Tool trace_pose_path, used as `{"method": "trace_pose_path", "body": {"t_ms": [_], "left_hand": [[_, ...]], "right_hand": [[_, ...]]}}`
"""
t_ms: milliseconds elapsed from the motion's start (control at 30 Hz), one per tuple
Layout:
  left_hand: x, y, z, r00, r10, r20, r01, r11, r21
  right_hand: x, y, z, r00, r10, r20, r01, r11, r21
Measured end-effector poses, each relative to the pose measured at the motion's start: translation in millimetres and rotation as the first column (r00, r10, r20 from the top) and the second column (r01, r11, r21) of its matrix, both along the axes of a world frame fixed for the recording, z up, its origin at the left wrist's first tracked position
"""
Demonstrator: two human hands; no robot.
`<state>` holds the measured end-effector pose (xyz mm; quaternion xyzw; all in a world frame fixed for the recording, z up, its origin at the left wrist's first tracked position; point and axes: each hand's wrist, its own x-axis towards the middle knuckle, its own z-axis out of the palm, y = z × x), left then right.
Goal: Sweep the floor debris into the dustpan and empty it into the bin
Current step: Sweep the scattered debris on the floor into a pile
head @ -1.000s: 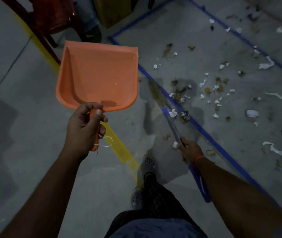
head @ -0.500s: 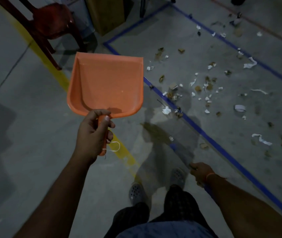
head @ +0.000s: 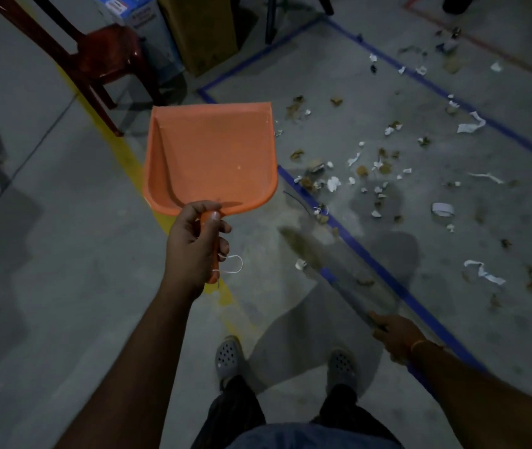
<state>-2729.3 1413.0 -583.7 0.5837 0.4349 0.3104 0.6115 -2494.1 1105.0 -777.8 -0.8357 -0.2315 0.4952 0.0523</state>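
Currently L hand (head: pixel 193 244) grips dustpan (head: pixel 209 157) handle, pan held off floor, mouth pointing fwd. R hand (head: pixel 394 335) curled round broom (head: pixel 332 270) shaft; long axis runs fwd-left, bristles blurred, just short of debris (head: pixel 332 183). Debris lies fwd-right beyond blue tape line (head: pixel 371 267), nearer R hand.

Open grey concrete floor (head: pixel 47 286) left and centre; dark red plastic chair (head: pixel 102 56) and brown cardboard box (head: pixel 206 30) obstruct far side.
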Motion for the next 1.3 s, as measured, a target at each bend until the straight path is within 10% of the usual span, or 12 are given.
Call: {"method": "trace_pose_path", "body": {"t_ms": [667,1033,1300], "left_hand": [[109,-120,39,0.999,-0.014,-0.039,0.018,0.994,0.105],[90,-63,28,0.998,-0.017,-0.056,0.023,0.995,0.099],[68,51,31,0.998,-0.002,-0.063,0.01,0.992,0.124]], "right_hand": [[82,-91,-27,0.9,-0.435,0.009,0.427,0.887,0.177],[58,12,-24,0.915,-0.334,-0.227,0.365,0.924,0.113],[73,80,-53,0.904,-0.426,0.046,0.417,0.899,0.137]]}}
